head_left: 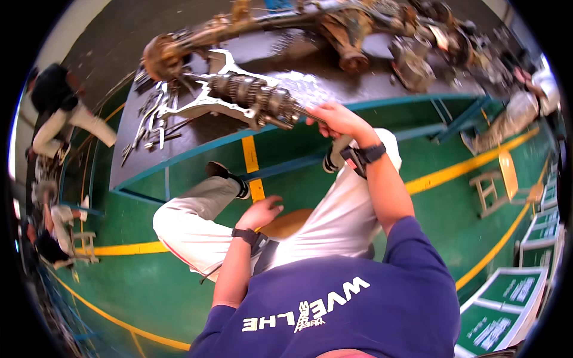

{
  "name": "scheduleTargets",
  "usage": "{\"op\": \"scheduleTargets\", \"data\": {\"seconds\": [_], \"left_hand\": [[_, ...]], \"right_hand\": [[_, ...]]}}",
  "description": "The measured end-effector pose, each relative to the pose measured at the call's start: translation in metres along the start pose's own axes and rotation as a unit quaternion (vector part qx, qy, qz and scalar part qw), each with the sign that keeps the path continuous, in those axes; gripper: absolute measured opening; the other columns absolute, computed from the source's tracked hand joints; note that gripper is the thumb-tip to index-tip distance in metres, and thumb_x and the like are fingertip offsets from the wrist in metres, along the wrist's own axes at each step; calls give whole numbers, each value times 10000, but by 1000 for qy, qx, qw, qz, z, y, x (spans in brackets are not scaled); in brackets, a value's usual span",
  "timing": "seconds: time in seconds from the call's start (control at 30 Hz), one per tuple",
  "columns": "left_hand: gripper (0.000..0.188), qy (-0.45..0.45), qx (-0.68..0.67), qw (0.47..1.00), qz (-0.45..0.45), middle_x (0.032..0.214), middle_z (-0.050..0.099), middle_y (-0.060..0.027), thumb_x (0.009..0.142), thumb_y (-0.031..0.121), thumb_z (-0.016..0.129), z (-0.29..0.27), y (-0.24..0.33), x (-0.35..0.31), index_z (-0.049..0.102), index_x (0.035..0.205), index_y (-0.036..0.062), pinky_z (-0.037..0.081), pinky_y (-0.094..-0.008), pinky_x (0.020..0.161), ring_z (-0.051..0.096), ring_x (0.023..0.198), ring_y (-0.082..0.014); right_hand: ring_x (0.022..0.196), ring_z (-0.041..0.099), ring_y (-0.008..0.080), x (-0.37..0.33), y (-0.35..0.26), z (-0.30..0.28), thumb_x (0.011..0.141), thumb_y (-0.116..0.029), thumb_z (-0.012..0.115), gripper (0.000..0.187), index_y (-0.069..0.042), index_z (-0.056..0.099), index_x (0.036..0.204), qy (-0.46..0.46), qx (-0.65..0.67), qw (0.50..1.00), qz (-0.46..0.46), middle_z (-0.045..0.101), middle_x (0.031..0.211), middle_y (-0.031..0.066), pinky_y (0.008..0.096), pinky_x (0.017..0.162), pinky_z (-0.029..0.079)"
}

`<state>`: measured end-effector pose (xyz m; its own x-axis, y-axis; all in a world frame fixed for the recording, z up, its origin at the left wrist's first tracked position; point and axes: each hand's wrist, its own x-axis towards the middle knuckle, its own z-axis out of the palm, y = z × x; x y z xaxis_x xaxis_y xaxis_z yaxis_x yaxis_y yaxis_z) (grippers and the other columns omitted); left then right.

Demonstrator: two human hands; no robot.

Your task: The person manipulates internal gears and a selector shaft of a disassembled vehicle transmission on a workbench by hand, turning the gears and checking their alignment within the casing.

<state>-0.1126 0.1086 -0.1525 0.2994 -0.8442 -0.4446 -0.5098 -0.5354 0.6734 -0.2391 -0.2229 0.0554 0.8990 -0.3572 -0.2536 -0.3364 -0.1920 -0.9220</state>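
Observation:
A metal gear cluster (253,98) lies in an open silver gearbox casing (206,107) on the dark workbench top. From its right end a thin shaft (313,114) sticks out toward me. My right hand (341,121) has its fingers closed around this shaft at the bench's front edge. Down by my thigh, above a wooden stool seat (289,222), my left hand (261,213) hangs with loosely bent fingers apart and nothing in it. Both wrists wear black bands.
Several wrenches and rods (158,122) lie left of the casing. A rusty axle (250,25) spans the back of the workbench (134,161), with a dirty metal housing (412,62) at right. Other people sit at the left and far right. A wooden stool (507,179) stands at right.

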Motion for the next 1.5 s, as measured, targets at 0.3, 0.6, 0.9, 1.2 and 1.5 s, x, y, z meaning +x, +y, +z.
{"op": "scheduleTargets", "data": {"seconds": [0.3, 0.6, 0.9, 1.2, 1.5], "left_hand": [[427, 57, -64, 987, 135, 1021, 742, -168, 1005, 242, 652, -20, 119, 8, 599, 1377, 37, 551, -374, 848, 711, 933, -289], [421, -24, 36, 996, 73, 1169, 736, -193, 993, 318, 652, 40, 50, 32, 670, 1319, 52, 538, -386, 958, 708, 1074, -320], [445, -86, 3, 994, -61, 1283, 717, -188, 971, 354, 661, 39, 21, 43, 704, 1299, 56, 506, -414, 1043, 656, 1218, -351], [551, -69, 26, 997, -32, 1262, 709, -219, 979, 461, 653, 47, -8, 51, 671, 1289, 6, 535, -433, 997, 681, 1164, -349], [406, -173, -91, 975, -103, 1127, 747, -106, 1029, 271, 661, 45, 17, 56, 650, 1331, -1, 585, -344, 779, 712, 949, -203]], "right_hand": [[512, 432, 43, -5, 36, -6, 1025, -448, 658, 444, -36, 709, 868, 103, 25, 992, -72, 529, 597, -34, 240, 470, 298], [639, 669, 304, -7, 35, 21, 875, -305, 815, 358, 20, 754, 1009, 319, -165, 888, -289, 740, 785, 165, 359, 654, 524], [764, 702, 301, -18, 16, 25, 912, -289, 776, 290, -38, 761, 1056, 339, -223, 877, -257, 749, 904, 132, 378, 710, 548], [827, 699, 389, -30, -12, 68, 778, -314, 794, 360, -64, 653, 995, 352, -369, 814, -277, 690, 871, 181, 480, 701, 568], [699, 710, 333, -19, 33, 12, 995, -453, 660, 450, -15, 721, 909, 373, -243, 889, -108, 717, 764, 174, 431, 655, 564]]}}
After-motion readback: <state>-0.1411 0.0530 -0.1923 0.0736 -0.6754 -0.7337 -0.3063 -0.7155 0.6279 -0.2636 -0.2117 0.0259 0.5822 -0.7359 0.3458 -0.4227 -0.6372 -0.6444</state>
